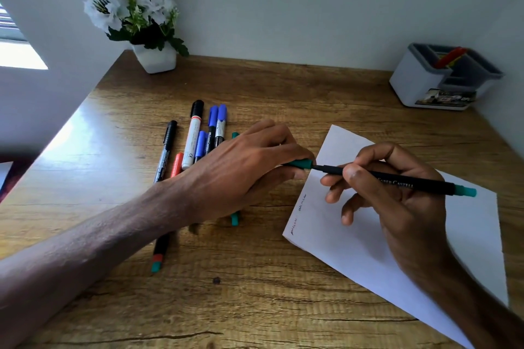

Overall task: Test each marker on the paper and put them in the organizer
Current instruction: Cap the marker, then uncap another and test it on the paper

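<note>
My right hand (397, 201) grips a black marker (419, 185) with a teal end, held level above the white paper (354, 246). My left hand (255, 167) pinches its teal cap (301, 163) right at the marker's tip; whether the cap is seated on the tip I cannot tell. Two short scribbles (299, 214), one red and one dark, sit near the paper's left edge. Several markers (198, 136) in black, blue, red and teal lie on the desk left of the paper, partly under my left arm. The grey-and-white organizer (419, 85) stands at the back right with a red marker (450, 57) inside.
A white pot of white flowers (154, 58) stands at the back left corner of the wooden desk (255, 292). Walls close the desk on the back and right. The desk's left edge runs diagonally beside a bright window area.
</note>
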